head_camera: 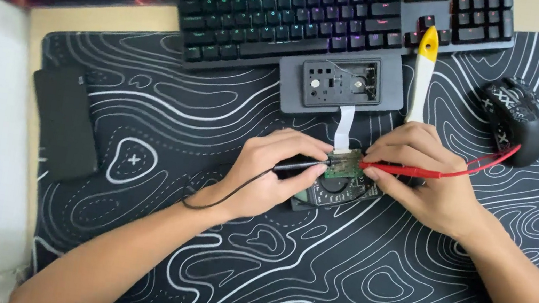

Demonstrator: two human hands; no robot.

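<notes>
My left hand [266, 172] grips a black test probe [302, 165] with a black lead trailing toward my wrist. In my right hand [420, 176] is a red test probe [393, 168], whose red lead loops off to the right. Both probe tips touch a small green circuit board [345, 163] between my hands. The board lies over a dark round-dialled meter [341, 193]. A white ribbon cable [343, 128] joins the board to an opened grey device case [341, 83] just beyond it.
A black-and-white patterned desk mat [351, 268] covers the desk. A backlit keyboard [331, 12] lies at the back, a patterned mouse [514, 117] at the right, a white-and-yellow tool [423, 75] beside the case, and a flat black box [66, 121] at the left.
</notes>
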